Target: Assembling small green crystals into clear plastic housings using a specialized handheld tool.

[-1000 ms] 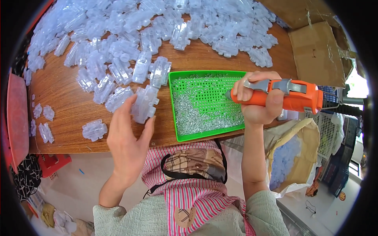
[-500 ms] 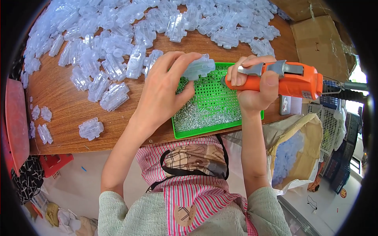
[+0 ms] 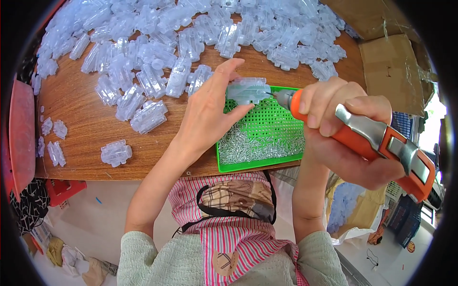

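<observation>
My left hand (image 3: 205, 112) grips a clear plastic housing (image 3: 248, 90) between thumb and fingers, over the far left part of a green perforated tray (image 3: 260, 165). Small silver screws (image 3: 257, 148) lie heaped along the tray's near side. Wrapped in my right hand (image 3: 346, 114) is an orange electric screwdriver (image 3: 358, 141) with a silver lever, tilted so its tip points left. That tip meets or nearly meets the right end of the housing; whether they touch, I cannot tell.
Many clear plastic housings (image 3: 157, 21) are piled across the back of the wooden table (image 3: 81, 143). A lone housing (image 3: 116, 153) lies front left. At far left stands a red plastic bin (image 3: 23, 138); at right, a cardboard box (image 3: 389, 62) and an open sack (image 3: 365, 217) of clear parts.
The screwdriver has swung from nearly level to a slant, its rear nearer me, and its tip has come to the housing's right end. My left hand still holds the housing.
</observation>
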`<state>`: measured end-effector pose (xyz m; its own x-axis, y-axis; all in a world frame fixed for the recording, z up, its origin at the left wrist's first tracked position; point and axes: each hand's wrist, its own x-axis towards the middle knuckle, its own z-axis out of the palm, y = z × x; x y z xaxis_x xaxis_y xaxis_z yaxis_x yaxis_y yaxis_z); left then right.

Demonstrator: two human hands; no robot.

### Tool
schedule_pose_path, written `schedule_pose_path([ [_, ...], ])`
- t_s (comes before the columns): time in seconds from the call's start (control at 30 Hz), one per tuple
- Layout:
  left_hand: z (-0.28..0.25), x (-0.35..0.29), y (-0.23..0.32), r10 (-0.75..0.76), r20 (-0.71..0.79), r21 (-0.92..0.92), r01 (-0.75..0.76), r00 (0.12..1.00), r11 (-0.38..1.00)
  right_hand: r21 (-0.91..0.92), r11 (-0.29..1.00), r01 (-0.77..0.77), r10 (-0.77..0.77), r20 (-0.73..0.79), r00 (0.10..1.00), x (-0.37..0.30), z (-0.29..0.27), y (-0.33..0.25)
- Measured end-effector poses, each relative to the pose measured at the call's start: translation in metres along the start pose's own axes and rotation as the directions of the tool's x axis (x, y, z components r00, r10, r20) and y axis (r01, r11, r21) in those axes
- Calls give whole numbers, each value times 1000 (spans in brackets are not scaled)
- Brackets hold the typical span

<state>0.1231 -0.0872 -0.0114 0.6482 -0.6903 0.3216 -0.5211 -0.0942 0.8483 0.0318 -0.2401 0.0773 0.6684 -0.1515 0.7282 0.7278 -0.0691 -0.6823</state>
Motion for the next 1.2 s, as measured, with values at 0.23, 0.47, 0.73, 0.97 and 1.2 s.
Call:
schedule_pose_path([
  [0.23, 2, -1, -4, -30, -5, -16, 30, 1000, 999, 5, 998, -59, 59, 27, 998, 8, 12, 20],
  [0.47, 1, 0, -4, 23, -30, -47, -25, 999, 999, -41, 978, -202, 199, -79, 977, 3, 25, 29],
  [0.73, 0, -1, -1, 104, -83, -33, -108, 991, 994, -291, 908, -301, 304, -37, 952, 7, 23, 21],
  [0.97, -2, -2, -3, 79, -3, -8, -79, 997, 997, 111, 981, -162, 171, -77, 982, -10, -7, 2],
  [1.2, -1, 3, -4, 119, -17, 5, -119, 993, 993, 6, 937, -349, 332, -322, 887, -45, -6, 20],
])
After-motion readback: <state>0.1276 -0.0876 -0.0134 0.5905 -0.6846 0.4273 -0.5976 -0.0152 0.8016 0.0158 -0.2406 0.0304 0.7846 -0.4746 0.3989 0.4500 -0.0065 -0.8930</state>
